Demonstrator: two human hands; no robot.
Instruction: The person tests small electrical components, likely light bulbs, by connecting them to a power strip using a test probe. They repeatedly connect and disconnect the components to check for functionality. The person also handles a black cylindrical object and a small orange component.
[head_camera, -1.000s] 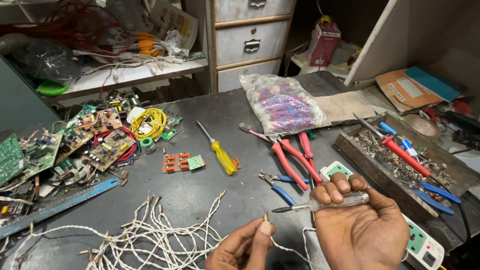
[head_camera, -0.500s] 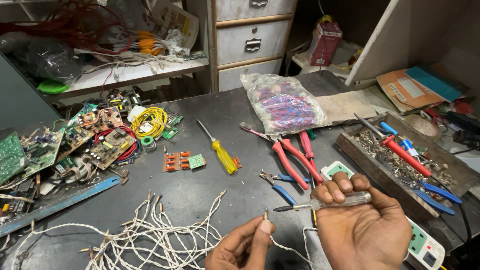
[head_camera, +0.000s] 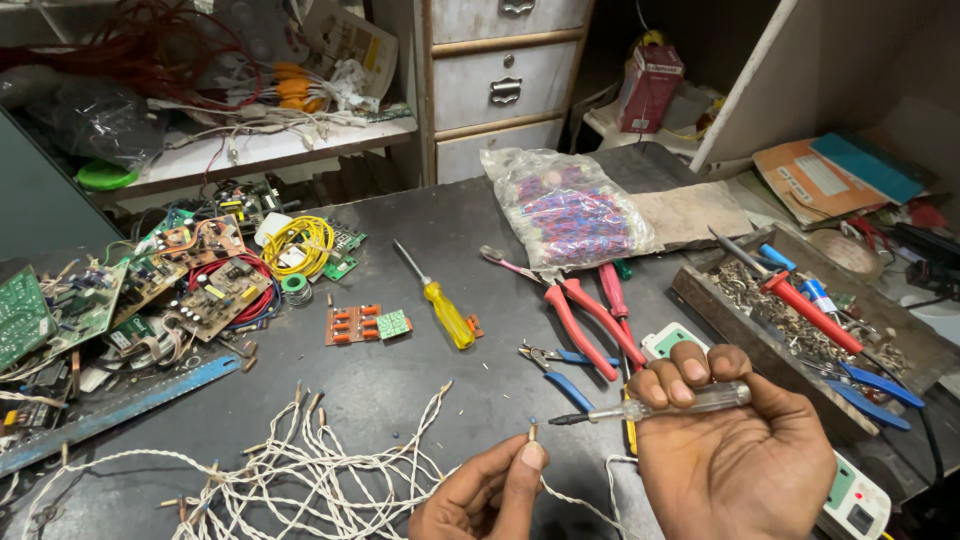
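My right hand (head_camera: 735, 455) grips a clear-handled tester screwdriver (head_camera: 660, 405), held level with its tip pointing left. My left hand (head_camera: 490, 490) pinches the stripped end of a white twisted wire (head_camera: 533, 435) between thumb and forefinger, just left of the screwdriver tip; the two stay slightly apart. More white twisted wires (head_camera: 260, 480) lie tangled on the dark bench at the lower left.
A yellow screwdriver (head_camera: 445, 312), red pliers (head_camera: 590, 315), blue cutters (head_camera: 560, 375) and an orange relay board (head_camera: 365, 324) lie mid-bench. Circuit boards (head_camera: 200, 275) pile at left. A bag of components (head_camera: 570, 210) sits behind, a parts tray (head_camera: 800, 320) at right, a multimeter (head_camera: 850, 495) under my right hand.
The screwdriver tip has drifted slightly away from the wire end; both hands stay in nearly the same place.
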